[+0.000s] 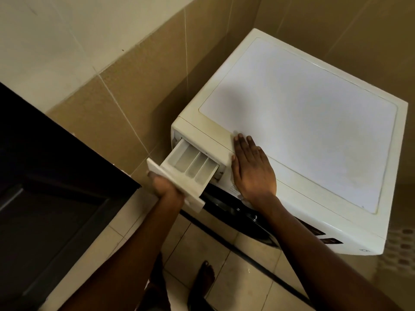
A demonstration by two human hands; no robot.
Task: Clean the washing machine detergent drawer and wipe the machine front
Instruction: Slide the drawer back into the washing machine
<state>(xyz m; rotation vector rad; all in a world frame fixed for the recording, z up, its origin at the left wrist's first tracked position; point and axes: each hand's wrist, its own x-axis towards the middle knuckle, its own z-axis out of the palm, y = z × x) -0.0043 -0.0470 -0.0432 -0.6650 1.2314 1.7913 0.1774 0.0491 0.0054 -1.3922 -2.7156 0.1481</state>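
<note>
**Drawer (pixel 189 162) pull-out stage**

Left hand (pixel 164 187) grips the drawer's front panel (pixel 193 199); it sticks out of the washing machine (pixel 303 122) at its top-left front corner. Right hand (pixel 251 169) lies flat on the machine's top edge, bracing. Next, I'd guess: a firm tug to free it. Count: one drawer, three compartments (pixel 203 171), two hands.

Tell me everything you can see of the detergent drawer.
The detergent drawer is a white tray, plastic by its look, pulled well out of its slot at the top corner of the washing machine front. Thin walls split it into three visible long compartments, seemingly empty and slightly dingy. A flat rectangular front panel caps its outer end; the left hand grips that panel from below.
</note>
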